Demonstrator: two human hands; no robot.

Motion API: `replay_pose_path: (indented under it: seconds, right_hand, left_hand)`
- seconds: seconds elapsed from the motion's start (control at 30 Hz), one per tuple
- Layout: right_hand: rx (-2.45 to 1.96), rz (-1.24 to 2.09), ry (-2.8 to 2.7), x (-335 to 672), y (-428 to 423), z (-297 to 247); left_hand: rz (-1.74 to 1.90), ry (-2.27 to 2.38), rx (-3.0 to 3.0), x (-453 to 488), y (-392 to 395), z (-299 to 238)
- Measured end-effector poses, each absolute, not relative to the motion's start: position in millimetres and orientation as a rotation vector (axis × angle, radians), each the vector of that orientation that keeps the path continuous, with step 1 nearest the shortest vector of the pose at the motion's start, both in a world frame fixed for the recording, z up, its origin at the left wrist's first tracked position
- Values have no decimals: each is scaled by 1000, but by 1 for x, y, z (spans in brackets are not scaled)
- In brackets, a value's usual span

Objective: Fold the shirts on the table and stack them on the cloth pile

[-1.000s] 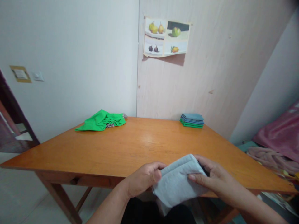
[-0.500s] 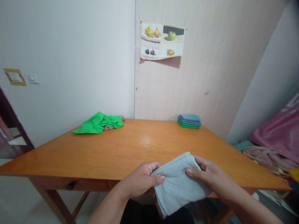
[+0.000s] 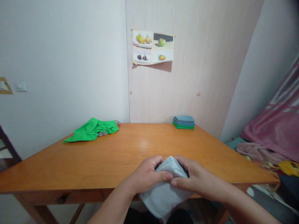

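Observation:
A light grey-blue folded cloth (image 3: 167, 197) is held between both hands just over the table's front edge, its lower part hanging above my lap. My left hand (image 3: 149, 175) grips its left side, thumb flat on the front and fingers behind. From the other side my right hand (image 3: 193, 175) pinches it the same way, the two thumb tips almost meeting. The cloth's top corner pokes up between the hands, and it looks bent there. Most of the fingers behind the cloth are hidden.
On the wooden table (image 3: 140, 149), a crumpled green cloth (image 3: 91, 130) with patterned trim lies at the back left. A neat stack of folded blue and green cloths (image 3: 183, 122) sits at the back right. Pink fabric (image 3: 275, 124) and other items are heaped beyond the right edge.
My hands have come closer together, the right one moving left, and the cloth is now bent between them rather than held flat. The view has shifted slightly to the right.

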State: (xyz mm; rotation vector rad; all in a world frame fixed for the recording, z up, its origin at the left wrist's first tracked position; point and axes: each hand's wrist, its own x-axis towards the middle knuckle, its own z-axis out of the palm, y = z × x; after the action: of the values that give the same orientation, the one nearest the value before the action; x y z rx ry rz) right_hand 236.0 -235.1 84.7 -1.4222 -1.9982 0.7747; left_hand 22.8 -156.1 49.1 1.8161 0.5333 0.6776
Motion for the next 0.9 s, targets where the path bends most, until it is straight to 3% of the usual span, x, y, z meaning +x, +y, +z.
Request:
replay_pose_path:
  seconds: [0.9]
  right_hand:
    - [-1302, 766, -1885, 247, -240, 72]
  left_hand:
    - [826, 270, 1194, 8, -163, 38]
